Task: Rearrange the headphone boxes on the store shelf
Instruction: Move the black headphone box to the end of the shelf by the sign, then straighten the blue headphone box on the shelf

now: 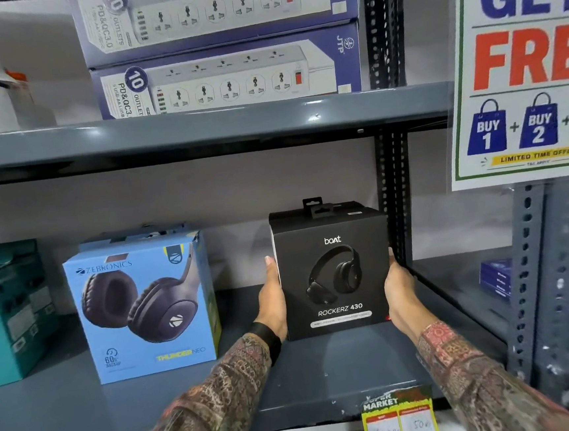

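Both hands hold the black headphone box (334, 272) upright, the left hand (272, 299) flat on its left side and the right hand (400, 291) on its right. Arms reach forward over the grey shelf (324, 376). Left of the black box stands a blue headphone box (143, 313).

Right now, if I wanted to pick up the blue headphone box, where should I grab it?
Probably by its two upright side faces, coming from the front, one of your hands on each. The blue headphone box stands upright on the shelf with open gaps on both sides, as the hands clasp the black box.
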`<state>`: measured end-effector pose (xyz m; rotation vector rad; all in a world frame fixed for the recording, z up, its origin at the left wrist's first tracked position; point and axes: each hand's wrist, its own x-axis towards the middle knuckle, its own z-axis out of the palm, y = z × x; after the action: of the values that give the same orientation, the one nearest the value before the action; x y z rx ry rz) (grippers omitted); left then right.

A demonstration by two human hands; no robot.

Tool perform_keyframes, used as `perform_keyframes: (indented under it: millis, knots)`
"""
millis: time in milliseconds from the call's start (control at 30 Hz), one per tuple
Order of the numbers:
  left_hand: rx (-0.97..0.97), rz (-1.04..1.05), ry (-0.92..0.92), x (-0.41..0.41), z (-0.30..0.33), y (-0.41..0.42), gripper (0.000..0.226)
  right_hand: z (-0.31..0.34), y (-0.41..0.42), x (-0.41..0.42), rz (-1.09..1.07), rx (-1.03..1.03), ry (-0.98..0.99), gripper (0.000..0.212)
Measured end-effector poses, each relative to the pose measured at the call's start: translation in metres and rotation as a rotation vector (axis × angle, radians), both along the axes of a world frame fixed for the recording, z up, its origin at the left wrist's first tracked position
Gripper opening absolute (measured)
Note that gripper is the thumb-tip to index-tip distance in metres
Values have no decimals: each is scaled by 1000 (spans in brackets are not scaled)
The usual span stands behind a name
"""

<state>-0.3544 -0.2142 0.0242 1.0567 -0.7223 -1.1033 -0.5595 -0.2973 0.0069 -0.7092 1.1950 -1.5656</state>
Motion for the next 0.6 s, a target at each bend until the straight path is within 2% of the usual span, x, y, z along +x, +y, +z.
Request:
perform_keyframes:
  millis: [133, 233, 300, 367, 433, 533, 600]
  knots:
    - [14, 58, -26, 6, -7, -4, 96, 1, 8, 3, 18, -15, 6, 61]
    - [38, 6, -44, 5, 9, 17, 76, 0, 19, 1, 34, -41, 13, 76]
    - [56, 7, -76, 8, 15, 27, 70, 2, 31, 0, -42, -85, 48, 78]
    - [35, 37, -149, 17, 16, 43, 70, 5, 49, 3, -261, -141, 207, 69]
    - [-65, 45, -230, 33, 13, 69, 65, 10, 73, 14, -479, -263, 390, 53]
    - [-243, 66, -373, 68, 9, 116, 45, 22, 123, 54, -506, -560, 481, 22]
    - [-326, 150, -408, 101, 5, 139, 37, 27, 150, 88, -456, -737, 492, 13]
